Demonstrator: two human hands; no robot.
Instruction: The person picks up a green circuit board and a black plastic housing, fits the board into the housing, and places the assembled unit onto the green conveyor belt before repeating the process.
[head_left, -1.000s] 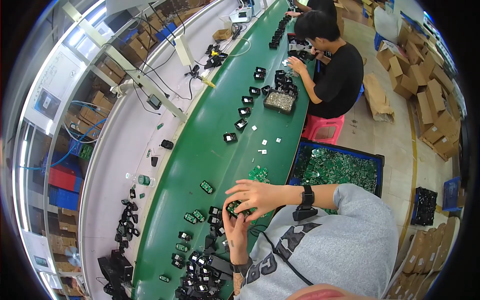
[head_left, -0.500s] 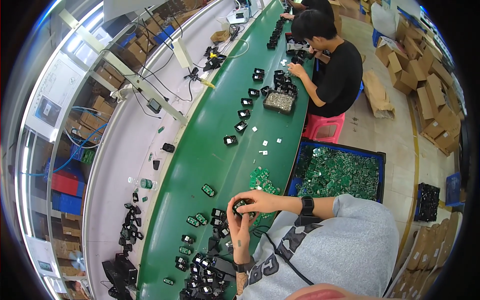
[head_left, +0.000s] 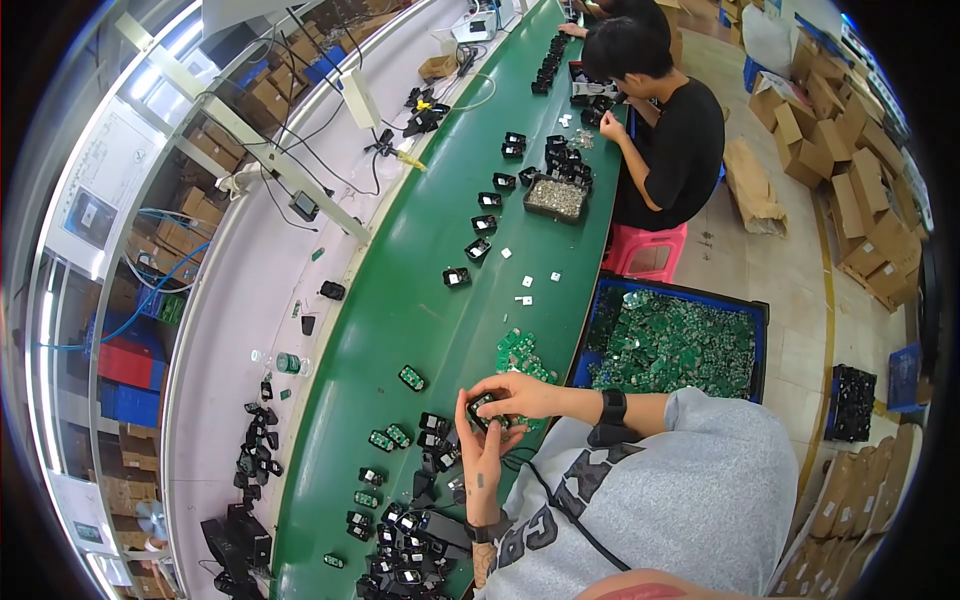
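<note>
Close to the wearer's grey printed shirt (head_left: 660, 480), the left grip (head_left: 482, 455) and the right grip (head_left: 515, 396), both bare hands, are closing their fingers around a small black plastic casing with a green circuit board (head_left: 483, 407), holding it over the long green bench (head_left: 420, 310) near its right edge. The overlapping fingers are hiding much of the casing, so its finer detail is staying hard to make out. Beside the left wrist, a crowded heap of black casings (head_left: 400, 560) is filling the near bench and running out of view below. A loose pile of green circuit boards (head_left: 518, 352) is lying just beyond the right grip, which is partly covering it. Past the right edge, a blue-lined black tray (head_left: 764, 335) is carrying many more boards. Ahead, a broad stretch of smooth green surface is offering room as far as the pale ledge (head_left: 230, 340) on the left. Farther up, small white square pieces (head_left: 527, 282) and a black rectangular tray of tiny metallic parts (head_left: 553, 214) are resting near the right edge, where a black-shirted co-worker (head_left: 690, 130) is sitting; another person (head_left: 640, 12) beyond is being cut off by the top.
</note>
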